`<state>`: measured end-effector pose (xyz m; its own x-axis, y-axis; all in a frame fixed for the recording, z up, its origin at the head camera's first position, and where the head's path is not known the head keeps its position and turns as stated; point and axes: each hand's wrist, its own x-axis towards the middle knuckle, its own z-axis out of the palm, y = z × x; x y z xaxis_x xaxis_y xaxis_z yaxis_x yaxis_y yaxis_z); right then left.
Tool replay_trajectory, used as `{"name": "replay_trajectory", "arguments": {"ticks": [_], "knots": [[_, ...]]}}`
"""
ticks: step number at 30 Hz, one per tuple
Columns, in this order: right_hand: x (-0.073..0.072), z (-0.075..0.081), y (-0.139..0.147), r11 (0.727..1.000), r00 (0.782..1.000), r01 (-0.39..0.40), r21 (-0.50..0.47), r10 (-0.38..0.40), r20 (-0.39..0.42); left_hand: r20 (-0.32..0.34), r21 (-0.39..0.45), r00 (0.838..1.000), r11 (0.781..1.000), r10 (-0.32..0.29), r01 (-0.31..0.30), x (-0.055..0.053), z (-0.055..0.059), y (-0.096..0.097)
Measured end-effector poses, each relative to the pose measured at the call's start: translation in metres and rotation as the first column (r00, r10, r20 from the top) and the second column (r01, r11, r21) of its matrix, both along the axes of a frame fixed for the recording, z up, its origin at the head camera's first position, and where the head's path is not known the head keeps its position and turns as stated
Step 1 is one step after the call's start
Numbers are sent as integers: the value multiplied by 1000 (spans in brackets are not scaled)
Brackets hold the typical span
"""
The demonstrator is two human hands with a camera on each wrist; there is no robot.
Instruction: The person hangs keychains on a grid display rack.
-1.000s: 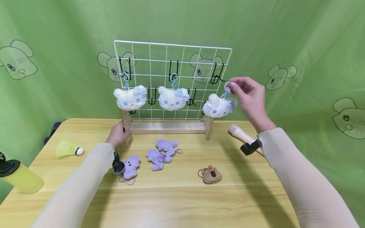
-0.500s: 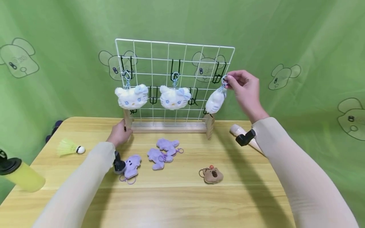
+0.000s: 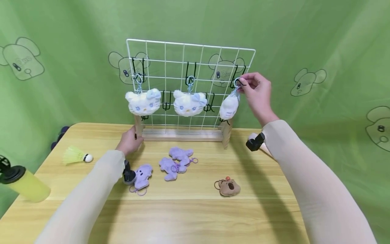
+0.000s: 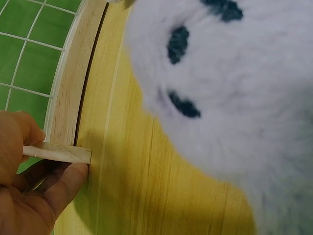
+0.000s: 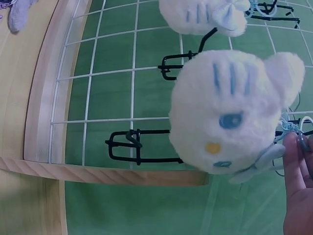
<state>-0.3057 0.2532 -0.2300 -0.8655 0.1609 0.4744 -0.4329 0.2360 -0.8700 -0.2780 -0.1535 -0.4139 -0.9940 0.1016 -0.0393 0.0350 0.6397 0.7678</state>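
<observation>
My right hand (image 3: pixel 257 93) pinches the pale blue ring (image 3: pixel 235 81) of a white cat-head plush keychain (image 3: pixel 229 106). That ring overlaps the upper right black hook (image 3: pixel 236 72) of a white wire grid rack (image 3: pixel 183 51). In the right wrist view the plush (image 5: pixel 225 98) hangs sideways before the grid, its blue bow beside my fingers (image 5: pixel 294 166). My left hand (image 3: pixel 130 140) grips the rack's left wooden foot; in the left wrist view thumb and fingers lie either side of the wooden foot (image 4: pixel 63 152). Two matching cat plushes hang left (image 3: pixel 143 102) and centre (image 3: pixel 190 103).
On the table (image 3: pixel 189 217) lie several purple plush keychains (image 3: pixel 169 167), one (image 3: pixel 142 176) beside my left wrist, and a brown plush keychain (image 3: pixel 229 188). A shuttlecock (image 3: pixel 76 156) and yellow bottle (image 3: pixel 30 186) are at left. A pale microphone (image 3: pixel 266 149) lies partly behind my right wrist camera.
My right hand has moved left with the cat plush, bringing its ring to the upper right hook. The plush has turned side-on. My left hand keeps its grip on the rack's foot.
</observation>
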Motion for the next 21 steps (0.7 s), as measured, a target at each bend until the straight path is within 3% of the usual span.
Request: {"name": "replay_trajectory", "arguments": {"ticks": [11, 21], "knots": [[-2, -6, -3, 998, 999, 39, 40, -40, 34, 16, 18, 1000, 1000, 0, 0, 1, 0, -1], [7, -6, 6, 989, 996, 44, 139, -54, 71, 5, 0, 1000, 1000, -4, 4, -1, -2, -2]]}}
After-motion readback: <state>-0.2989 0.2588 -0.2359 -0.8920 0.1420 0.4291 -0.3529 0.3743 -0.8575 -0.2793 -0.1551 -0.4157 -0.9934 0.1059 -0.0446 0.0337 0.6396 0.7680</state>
